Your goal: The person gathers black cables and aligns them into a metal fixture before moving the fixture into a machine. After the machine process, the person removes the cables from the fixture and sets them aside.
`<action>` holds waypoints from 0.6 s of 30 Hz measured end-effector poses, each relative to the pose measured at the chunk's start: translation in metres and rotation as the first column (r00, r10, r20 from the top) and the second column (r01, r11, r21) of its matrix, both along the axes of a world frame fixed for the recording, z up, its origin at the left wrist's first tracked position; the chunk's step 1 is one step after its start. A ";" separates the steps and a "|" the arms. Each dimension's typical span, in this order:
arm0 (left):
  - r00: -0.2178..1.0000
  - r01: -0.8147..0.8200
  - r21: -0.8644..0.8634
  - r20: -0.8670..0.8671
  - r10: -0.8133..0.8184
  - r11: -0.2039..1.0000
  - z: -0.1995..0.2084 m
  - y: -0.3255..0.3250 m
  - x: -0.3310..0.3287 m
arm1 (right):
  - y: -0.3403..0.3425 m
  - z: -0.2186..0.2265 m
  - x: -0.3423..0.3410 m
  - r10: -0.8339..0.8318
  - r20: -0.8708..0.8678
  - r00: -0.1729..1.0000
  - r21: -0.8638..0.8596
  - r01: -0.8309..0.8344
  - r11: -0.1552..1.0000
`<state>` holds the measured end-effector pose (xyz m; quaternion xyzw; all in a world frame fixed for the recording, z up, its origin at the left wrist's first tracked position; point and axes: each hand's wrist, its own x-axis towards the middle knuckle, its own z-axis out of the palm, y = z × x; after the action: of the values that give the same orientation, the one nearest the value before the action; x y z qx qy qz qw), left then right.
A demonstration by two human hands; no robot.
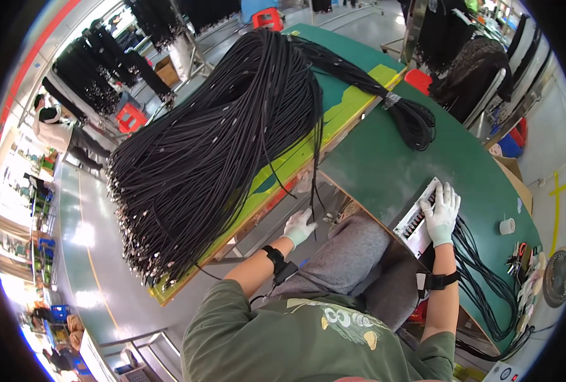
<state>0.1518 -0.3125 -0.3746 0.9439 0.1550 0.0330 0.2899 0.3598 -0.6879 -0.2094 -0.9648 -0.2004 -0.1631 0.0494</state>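
My left hand (300, 228), in a white glove, is beside the table edge with its fingers closed at a thin black cable (313, 197) that hangs from the big pile. My right hand (443, 215), gloved too, lies with fingers stretched out over a pale metal block fixture (417, 219) with a row of dark slots. Its palm hides part of the block. The large pile of black cables (226, 140) covers the left table, with small shiny ends along its near left side. More black cables (487, 277) run from beside my right hand toward the table's near right.
A tied cable bundle (417, 124) lies on the green table (366, 159). At right are a white tape roll (507, 226), hand tools (518, 258) and a small fan (558, 278). Red stools (131, 118), hanging cables and a person (60, 127) are farther off.
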 end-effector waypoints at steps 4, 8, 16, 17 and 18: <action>1.000 0.029 0.060 0.007 -0.029 0.998 0.038 -0.001 0.021 | 0.000 0.004 -0.004 -0.014 -0.018 1.000 0.019 0.015 1.000; 0.991 0.035 0.026 -0.129 -0.032 0.999 0.108 0.011 0.029 | 0.004 0.010 -0.008 -0.007 -0.021 1.000 0.058 0.008 0.998; 0.983 0.088 -0.294 0.181 -0.035 0.952 0.201 0.011 0.063 | 0.003 0.012 -0.008 -0.018 -0.031 0.999 0.099 0.021 0.995; 0.931 0.077 -0.204 0.365 0.003 0.976 0.208 0.009 0.073 | 0.003 0.013 -0.008 -0.018 -0.034 0.999 0.099 0.021 0.995; 0.929 0.089 -0.201 0.371 -0.008 0.976 0.208 0.011 0.091 | 0.001 0.014 -0.008 -0.020 -0.037 0.999 0.098 0.023 0.995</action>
<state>0.2424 -0.3018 -0.1669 0.8877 0.0772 0.1852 0.4144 0.3519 -0.6864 -0.1952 -0.9660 -0.1808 -0.1561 0.0988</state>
